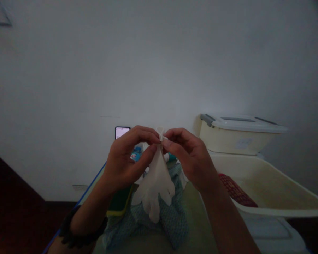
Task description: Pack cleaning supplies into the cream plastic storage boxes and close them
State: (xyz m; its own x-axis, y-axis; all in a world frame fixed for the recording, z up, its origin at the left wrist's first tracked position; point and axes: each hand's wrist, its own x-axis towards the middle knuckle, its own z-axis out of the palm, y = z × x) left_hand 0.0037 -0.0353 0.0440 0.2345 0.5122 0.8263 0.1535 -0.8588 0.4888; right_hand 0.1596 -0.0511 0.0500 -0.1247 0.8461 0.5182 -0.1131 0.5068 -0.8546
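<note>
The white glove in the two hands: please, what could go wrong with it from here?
The white glove could slip or tear where the left hand and right hand pinch its gathered top. Its hanging lower end might also brush the blue-green cloth, which shows behind it.

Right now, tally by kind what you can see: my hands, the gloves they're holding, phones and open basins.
Hands: 2, the left hand and right hand
Held gloves: 1, the white glove pinched between them
Phones: 1, the lit phone
Open basins: 1, the pale basin
Total: 5
</note>
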